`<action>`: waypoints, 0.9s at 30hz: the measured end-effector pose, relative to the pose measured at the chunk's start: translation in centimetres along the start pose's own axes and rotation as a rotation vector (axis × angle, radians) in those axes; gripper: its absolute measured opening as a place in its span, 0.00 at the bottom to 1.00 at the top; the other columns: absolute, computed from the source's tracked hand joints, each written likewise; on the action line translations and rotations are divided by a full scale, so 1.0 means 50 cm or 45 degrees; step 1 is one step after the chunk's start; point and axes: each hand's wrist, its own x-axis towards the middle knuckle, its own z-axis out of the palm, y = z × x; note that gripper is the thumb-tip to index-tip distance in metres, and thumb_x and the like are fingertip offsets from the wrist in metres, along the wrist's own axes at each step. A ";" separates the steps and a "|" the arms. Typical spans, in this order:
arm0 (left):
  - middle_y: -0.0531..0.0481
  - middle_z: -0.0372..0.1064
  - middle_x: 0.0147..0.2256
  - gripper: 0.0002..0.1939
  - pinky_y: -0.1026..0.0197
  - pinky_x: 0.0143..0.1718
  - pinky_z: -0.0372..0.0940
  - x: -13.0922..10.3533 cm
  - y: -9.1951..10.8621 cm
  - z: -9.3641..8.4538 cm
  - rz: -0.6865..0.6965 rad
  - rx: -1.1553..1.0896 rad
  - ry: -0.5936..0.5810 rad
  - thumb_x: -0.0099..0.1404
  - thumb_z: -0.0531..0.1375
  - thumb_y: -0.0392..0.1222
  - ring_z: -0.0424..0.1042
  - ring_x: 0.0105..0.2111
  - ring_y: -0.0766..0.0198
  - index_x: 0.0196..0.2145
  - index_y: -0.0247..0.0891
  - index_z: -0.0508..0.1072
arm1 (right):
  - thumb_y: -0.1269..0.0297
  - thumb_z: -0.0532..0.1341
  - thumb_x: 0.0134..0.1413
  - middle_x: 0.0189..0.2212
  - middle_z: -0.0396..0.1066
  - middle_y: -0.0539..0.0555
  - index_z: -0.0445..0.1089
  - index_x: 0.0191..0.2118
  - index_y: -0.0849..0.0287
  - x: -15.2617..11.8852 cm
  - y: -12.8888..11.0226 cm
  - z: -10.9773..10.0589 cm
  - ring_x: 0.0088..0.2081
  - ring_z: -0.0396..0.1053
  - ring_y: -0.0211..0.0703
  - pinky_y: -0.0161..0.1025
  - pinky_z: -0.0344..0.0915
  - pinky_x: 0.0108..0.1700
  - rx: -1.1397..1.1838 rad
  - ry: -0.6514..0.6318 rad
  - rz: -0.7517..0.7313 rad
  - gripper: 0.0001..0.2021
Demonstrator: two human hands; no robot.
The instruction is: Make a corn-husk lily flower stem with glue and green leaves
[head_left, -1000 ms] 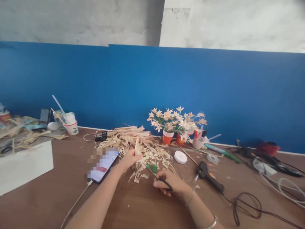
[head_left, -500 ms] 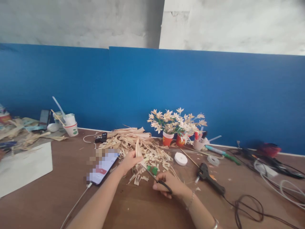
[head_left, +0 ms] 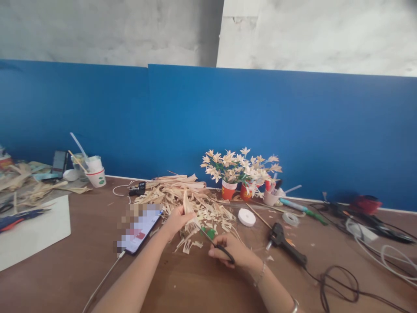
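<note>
My left hand (head_left: 177, 221) pinches a pale piece of dried husk (head_left: 186, 203), its pointed tip standing up above the fingers. In my right hand (head_left: 226, 252) is a pair of scissors (head_left: 224, 252) with black handles, its blades pointing up and left to the lower end of the husk. Whether the blades are closed on it I cannot tell. Behind both hands spreads a heap of dried husk strips and cut scraps (head_left: 163, 195). Something small and green (head_left: 210, 233) lies just beyond the scissors.
Left of my forearm lies a charging phone (head_left: 140, 232). Husk flowers (head_left: 228, 161) stand in red paper cups (head_left: 229, 191) by the blue partition (head_left: 260, 108). Rightward are a white roll (head_left: 246, 217), a glue gun (head_left: 286, 248) and cables (head_left: 339, 282). A white board (head_left: 48, 234) lies far left.
My hands, the husk and the scissors stay nearly in place. At the far left, a dark blue item with an orange edge now lies over the white board.
</note>
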 end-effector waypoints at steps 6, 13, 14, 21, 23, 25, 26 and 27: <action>0.58 0.61 0.17 0.09 0.68 0.19 0.48 -0.002 0.000 0.003 0.019 -0.011 0.030 0.47 0.63 0.42 0.55 0.17 0.72 0.23 0.34 0.69 | 0.54 0.65 0.41 0.09 0.56 0.40 0.64 0.23 0.61 0.002 0.002 -0.001 0.10 0.50 0.26 0.26 0.42 0.11 0.006 0.012 -0.014 0.15; 0.61 0.55 0.14 0.11 0.69 0.17 0.44 0.002 -0.008 0.010 0.050 -0.059 0.085 0.49 0.62 0.43 0.50 0.15 0.74 0.21 0.35 0.65 | 0.54 0.66 0.40 0.08 0.55 0.40 0.64 0.23 0.61 0.002 -0.004 0.002 0.09 0.49 0.27 0.26 0.42 0.10 -0.003 0.078 -0.014 0.16; 0.61 0.53 0.13 0.12 0.69 0.17 0.43 0.002 -0.010 0.011 0.055 -0.072 0.096 0.49 0.62 0.44 0.49 0.15 0.74 0.20 0.35 0.64 | 0.54 0.66 0.40 0.08 0.55 0.40 0.64 0.23 0.61 0.003 -0.003 0.003 0.09 0.49 0.27 0.27 0.42 0.10 -0.002 0.087 -0.021 0.16; 0.62 0.53 0.13 0.14 0.70 0.16 0.42 0.002 -0.020 0.022 0.075 -0.191 0.157 0.49 0.63 0.46 0.49 0.14 0.76 0.20 0.36 0.62 | 0.53 0.65 0.41 0.08 0.56 0.40 0.64 0.23 0.61 0.009 0.000 0.008 0.10 0.49 0.27 0.27 0.42 0.11 -0.007 0.168 -0.055 0.16; 0.62 0.53 0.13 0.14 0.70 0.15 0.41 0.001 -0.021 0.026 0.064 -0.227 0.177 0.49 0.63 0.46 0.49 0.14 0.76 0.20 0.36 0.62 | 0.53 0.65 0.41 0.08 0.55 0.40 0.64 0.23 0.61 0.010 -0.001 0.010 0.10 0.49 0.27 0.27 0.42 0.11 -0.012 0.185 -0.054 0.16; 0.62 0.53 0.13 0.15 0.70 0.15 0.41 0.001 -0.022 0.031 0.048 -0.264 0.198 0.49 0.63 0.46 0.49 0.13 0.76 0.20 0.36 0.61 | 0.53 0.64 0.41 0.08 0.55 0.40 0.64 0.23 0.61 0.010 -0.004 0.012 0.09 0.49 0.27 0.27 0.42 0.11 -0.009 0.198 -0.047 0.15; 0.62 0.53 0.13 0.15 0.70 0.14 0.41 0.000 -0.022 0.033 0.037 -0.281 0.210 0.49 0.63 0.46 0.49 0.13 0.76 0.20 0.37 0.60 | 0.53 0.64 0.42 0.08 0.56 0.40 0.64 0.23 0.61 0.009 -0.006 0.013 0.09 0.49 0.27 0.26 0.42 0.11 -0.011 0.206 -0.041 0.15; 0.62 0.53 0.13 0.15 0.70 0.14 0.41 -0.001 -0.022 0.036 0.026 -0.297 0.224 0.48 0.63 0.46 0.49 0.13 0.76 0.20 0.37 0.59 | 0.53 0.64 0.42 0.08 0.56 0.40 0.64 0.23 0.61 0.009 -0.007 0.015 0.09 0.49 0.27 0.26 0.43 0.11 -0.015 0.215 -0.036 0.15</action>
